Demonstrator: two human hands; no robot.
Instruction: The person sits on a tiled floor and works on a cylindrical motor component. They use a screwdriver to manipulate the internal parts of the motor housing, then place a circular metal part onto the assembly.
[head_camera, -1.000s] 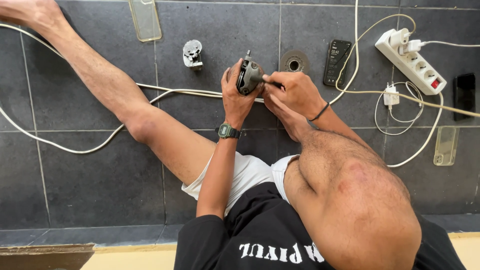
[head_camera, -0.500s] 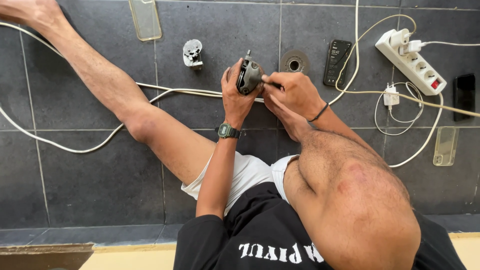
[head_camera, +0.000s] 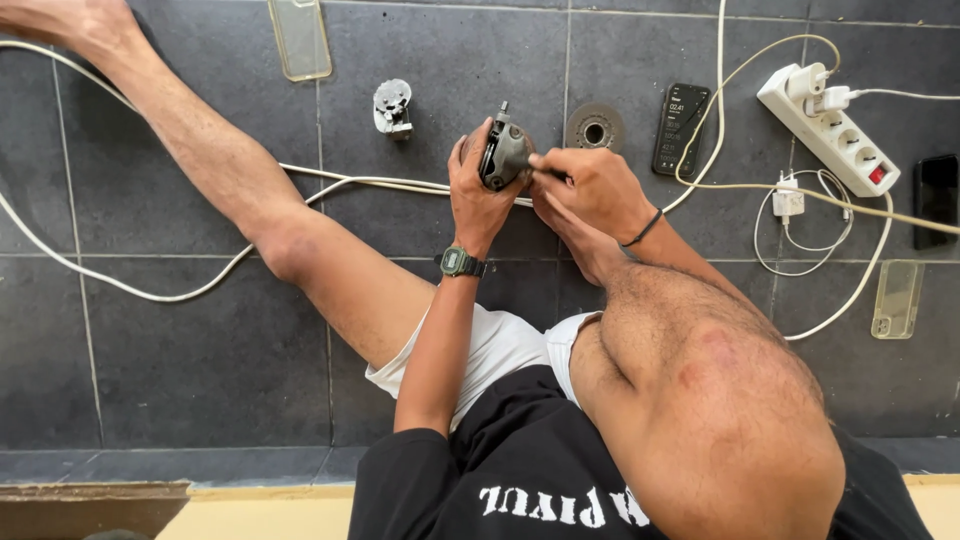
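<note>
Item: small dark-grey power-tool body (head_camera: 503, 156), poss. a grinder head, held just above tiled floor (head_camera: 200, 380), centre-top of view. Long axis runs roughly away from person, thin end pointing up-frame.

Left hand (head_camera: 482, 195): under and left of tool, fingers wrapped round body, thumb along left side; closed firmly on it. Wrist w/ green watch (head_camera: 458, 262), forearm rising almost straight from the lap.

Right hand (head_camera: 588, 188): touching tool from right, fingers pinched narrow on a thin dark driver-like tool (head_camera: 552, 176) whose tip meets tool's right flank; what it engages can't tell. Wrist w/ dark band (head_camera: 642, 229), forearm angled in from lower right over raised knee. Both hands at tool; left carries, right works.

Nearby on floor: round disc w/ centre hole (head_camera: 594, 128) just right of hands; small metal part (head_camera: 392, 107) to left, apart; phone (head_camera: 681, 128) further right; white cable (head_camera: 380, 184) passing behind hands; white power strip (head_camera: 828, 130) far right; clear phone cases (head_camera: 300, 38) top left and right edge.
</note>
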